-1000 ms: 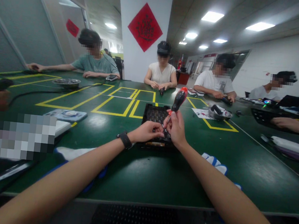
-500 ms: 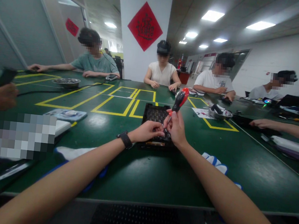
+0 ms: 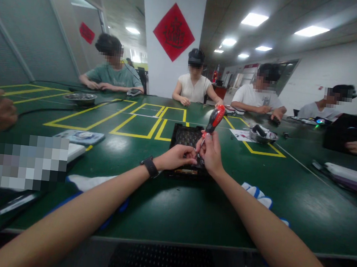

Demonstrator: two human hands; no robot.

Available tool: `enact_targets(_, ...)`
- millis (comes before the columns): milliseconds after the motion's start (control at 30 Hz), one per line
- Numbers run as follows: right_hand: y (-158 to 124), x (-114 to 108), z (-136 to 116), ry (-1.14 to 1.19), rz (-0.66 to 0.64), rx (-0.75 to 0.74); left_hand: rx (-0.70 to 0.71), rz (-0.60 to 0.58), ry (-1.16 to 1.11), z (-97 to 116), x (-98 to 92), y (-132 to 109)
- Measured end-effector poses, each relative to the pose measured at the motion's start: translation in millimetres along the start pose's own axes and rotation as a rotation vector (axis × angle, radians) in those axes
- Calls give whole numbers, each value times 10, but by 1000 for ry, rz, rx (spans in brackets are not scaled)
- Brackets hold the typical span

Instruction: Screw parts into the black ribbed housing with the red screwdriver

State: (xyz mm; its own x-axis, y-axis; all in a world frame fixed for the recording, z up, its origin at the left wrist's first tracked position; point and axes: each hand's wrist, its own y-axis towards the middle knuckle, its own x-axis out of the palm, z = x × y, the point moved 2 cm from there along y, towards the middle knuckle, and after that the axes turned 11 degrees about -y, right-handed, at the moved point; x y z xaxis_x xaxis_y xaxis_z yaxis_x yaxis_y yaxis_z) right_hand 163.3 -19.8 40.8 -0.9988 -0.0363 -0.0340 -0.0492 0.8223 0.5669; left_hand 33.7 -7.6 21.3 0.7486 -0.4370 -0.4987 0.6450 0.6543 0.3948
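One metal bowl (image 3: 80, 101) sits at the far left, past the phone (image 3: 79, 136) on your green table (image 3: 163, 212). Next comes a white-and-blue glove (image 3: 88, 182), partly under your left forearm, then the dark watch (image 3: 150, 166) on that wrist. Your left hand (image 3: 177, 157) reaches over the black box (image 3: 174, 139), thumb and fingertips drawn in near the screwdriver's tip; you cannot tell whether they pinch anything. The box lies on the table before you, beneath both hands. Your right hand (image 3: 212, 155) is clamped on the red-and-black screwdriver (image 3: 214, 121), its handle up and leaning right. Another glove (image 3: 256, 195) lies beyond your right forearm.
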Motion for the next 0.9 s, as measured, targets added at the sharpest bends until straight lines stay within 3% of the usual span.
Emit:
enact_targets(200,-10,-8,13,-39,-22,19,18,-71,-32,22,1,-4)
enact_targets(400,-10,-13,31,-43,12,-7,-19,33,37,-14,-5,-2)
enact_targets(533,18,-22,40,-31,2,12,-10,18,28,-21,-1,-5)
enact_targets(733,148,-225,72,-232,185,-58,-48,153,5,34,-19,-9)
enact_targets(900,226,-396,212,-463,240,-51,-45,161,36,31,-23,-17)
